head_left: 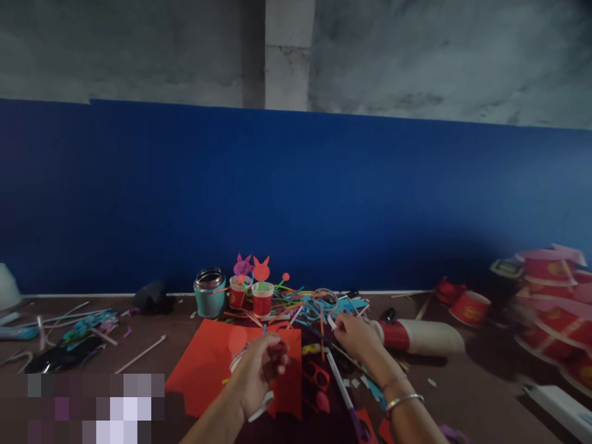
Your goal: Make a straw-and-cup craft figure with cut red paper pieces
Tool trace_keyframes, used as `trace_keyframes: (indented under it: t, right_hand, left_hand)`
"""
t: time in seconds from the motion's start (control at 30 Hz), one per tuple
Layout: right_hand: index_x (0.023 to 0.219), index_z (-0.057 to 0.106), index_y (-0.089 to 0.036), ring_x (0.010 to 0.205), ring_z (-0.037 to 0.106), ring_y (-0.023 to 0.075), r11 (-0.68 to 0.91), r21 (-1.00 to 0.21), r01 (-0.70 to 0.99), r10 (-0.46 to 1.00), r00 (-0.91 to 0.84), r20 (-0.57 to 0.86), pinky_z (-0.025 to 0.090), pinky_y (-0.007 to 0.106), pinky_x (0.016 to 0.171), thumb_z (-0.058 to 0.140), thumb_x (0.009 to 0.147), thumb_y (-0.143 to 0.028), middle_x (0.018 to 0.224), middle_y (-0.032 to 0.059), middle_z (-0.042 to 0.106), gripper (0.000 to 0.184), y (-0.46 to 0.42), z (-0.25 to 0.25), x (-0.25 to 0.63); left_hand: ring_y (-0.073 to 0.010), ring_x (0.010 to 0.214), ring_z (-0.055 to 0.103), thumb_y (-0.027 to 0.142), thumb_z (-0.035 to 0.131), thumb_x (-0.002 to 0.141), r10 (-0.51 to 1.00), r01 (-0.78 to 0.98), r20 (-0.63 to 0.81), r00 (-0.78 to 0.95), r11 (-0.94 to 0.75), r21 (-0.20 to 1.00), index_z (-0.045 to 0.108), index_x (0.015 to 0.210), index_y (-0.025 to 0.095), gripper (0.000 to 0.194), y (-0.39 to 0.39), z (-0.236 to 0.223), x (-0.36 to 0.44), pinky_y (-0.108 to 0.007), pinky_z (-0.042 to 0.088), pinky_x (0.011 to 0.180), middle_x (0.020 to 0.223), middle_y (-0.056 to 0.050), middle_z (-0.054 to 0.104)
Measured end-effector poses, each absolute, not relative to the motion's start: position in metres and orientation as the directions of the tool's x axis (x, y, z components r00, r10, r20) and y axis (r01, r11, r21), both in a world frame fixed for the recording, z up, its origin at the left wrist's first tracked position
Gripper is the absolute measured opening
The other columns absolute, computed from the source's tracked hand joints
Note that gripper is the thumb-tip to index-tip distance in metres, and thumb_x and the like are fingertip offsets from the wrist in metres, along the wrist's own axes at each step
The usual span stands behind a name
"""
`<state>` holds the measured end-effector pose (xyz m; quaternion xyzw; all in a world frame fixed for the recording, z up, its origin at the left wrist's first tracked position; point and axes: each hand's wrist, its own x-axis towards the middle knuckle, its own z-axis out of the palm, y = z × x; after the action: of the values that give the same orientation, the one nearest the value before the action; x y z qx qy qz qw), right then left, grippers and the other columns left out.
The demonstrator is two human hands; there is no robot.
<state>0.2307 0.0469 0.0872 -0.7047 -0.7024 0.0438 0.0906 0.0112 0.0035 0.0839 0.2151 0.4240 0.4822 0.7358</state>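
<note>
My left hand (pixel 259 371) hovers over sheets of red paper (pixel 198 364). Its fingers are loosely curled and apart, with nothing plainly held. A paper cup (pixel 235 361) with a red disc above it is partly hidden behind this hand. Below the palm shows a small white curved piece (pixel 261 407). My right hand (pixel 355 333) is closed, fingertips down at the pile of coloured straws and scraps (pixel 300 308). A white curved edge (pixel 332 321) shows by its fingers; what they hold is hidden. A clear ring (pixel 325 299), apparently a tape roll, lies just beyond.
Two red cups with paper animal heads (pixel 262 302) stand at the back beside a teal jar (pixel 210 295). Right lie a stack of cups (pixel 416 337), a tipped red cup (pixel 470 308) and blurred red cups (pixel 550 308). Red scissors (pixel 318 375) and a marker (pixel 341 385) lie between my arms.
</note>
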Motion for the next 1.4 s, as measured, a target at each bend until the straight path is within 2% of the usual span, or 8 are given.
trace_keyframes:
  t: [0.17,0.23,0.5,0.67,0.8,1.0,1.23,1.4]
  right_hand:
    - [0.087,0.052,-0.019,0.057,0.053,0.0130,0.335,-0.687,0.645,0.940,-0.274,0.202,0.036,0.022,0.052,0.039,0.083,-0.023,0.062,-0.0026,0.057,0.015,0.036,0.096,0.204]
    - [0.085,0.051,-0.019,0.054,0.048,0.0110,0.401,-0.757,0.516,0.911,-0.314,0.269,0.034,0.021,0.049,0.041,0.083,-0.024,0.062,-0.0035,0.054,0.012,0.028,0.099,0.192]
    - [0.095,0.053,-0.018,0.063,0.054,0.0129,0.407,-0.790,0.458,0.890,-0.393,0.231,0.040,0.022,0.056,0.040,0.086,-0.026,0.070,-0.0005,0.059,0.017,0.005,0.115,0.168]
    - [0.111,0.051,-0.020,0.073,0.060,0.0156,0.436,-0.813,0.387,0.867,-0.423,0.264,0.046,0.026,0.070,0.040,0.087,-0.024,0.092,0.0049,0.064,0.027,0.002,0.116,0.165]
    - [0.111,0.053,-0.021,0.067,0.061,0.0163,0.418,-0.803,0.425,0.888,-0.378,0.262,0.046,0.026,0.065,0.041,0.086,-0.027,0.086,0.0051,0.067,0.029,0.003,0.113,0.163]
    - [0.105,0.058,-0.020,0.063,0.061,0.0158,0.399,-0.780,0.483,0.902,-0.360,0.239,0.043,0.023,0.058,0.044,0.085,-0.028,0.071,0.0024,0.067,0.026,0.003,0.110,0.164]
    - [0.103,0.059,-0.020,0.063,0.060,0.0159,0.413,-0.786,0.459,0.891,-0.383,0.244,0.041,0.021,0.053,0.043,0.085,-0.027,0.073,0.0024,0.067,0.025,0.001,0.110,0.163]
    - [0.102,0.061,-0.020,0.061,0.060,0.0157,0.390,-0.815,0.428,0.892,-0.395,0.220,0.044,0.022,0.057,0.044,0.084,-0.028,0.073,0.0032,0.068,0.026,-0.001,0.114,0.160]
  left_hand:
    - [-0.0038,0.039,0.036,0.039,0.066,0.063,0.968,-0.310,-0.224,0.115,0.249,0.917,0.049,0.064,0.017,0.027,0.006,0.079,0.014,-0.016,0.021,0.036,0.048,0.008,0.042]
    - [-0.0033,0.035,0.027,0.043,0.065,0.063,0.985,-0.215,-0.151,0.079,0.165,0.963,0.053,0.070,0.018,0.029,0.008,0.076,0.015,-0.017,0.016,0.036,0.043,0.010,0.036]
    - [-0.0091,0.045,0.036,0.030,0.058,0.070,0.978,0.098,0.206,0.022,-0.207,0.973,0.063,0.092,0.014,0.027,0.002,0.081,0.015,-0.021,0.025,0.045,0.047,0.007,0.038]
    - [-0.0115,0.045,0.041,0.024,0.053,0.073,0.958,0.305,0.283,0.047,-0.284,0.909,0.066,0.101,0.019,0.031,-0.002,0.077,0.013,-0.022,0.029,0.047,0.049,0.004,0.049]
    - [-0.0180,0.060,0.056,0.022,0.053,0.075,0.921,0.395,0.370,0.118,-0.385,0.834,0.062,0.110,0.027,0.037,-0.003,0.069,0.011,-0.026,0.039,0.060,0.078,-0.004,0.069]
    - [-0.0230,0.080,0.061,0.026,0.050,0.080,0.899,0.423,0.404,0.169,-0.436,0.794,0.059,0.112,0.031,0.035,-0.002,0.061,0.009,-0.028,0.042,0.071,0.099,-0.006,0.069]
    - [-0.0189,0.062,0.059,0.023,0.053,0.076,0.894,0.477,0.436,0.107,-0.431,0.766,0.066,0.096,0.029,0.024,-0.003,0.060,0.010,-0.026,0.038,0.058,0.072,-0.004,0.068]
    - [-0.0117,0.043,0.044,0.027,0.053,0.076,0.927,0.509,0.371,0.051,-0.344,0.789,0.059,0.076,0.022,0.007,0.002,0.057,0.014,-0.022,0.028,0.042,0.046,0.005,0.047]
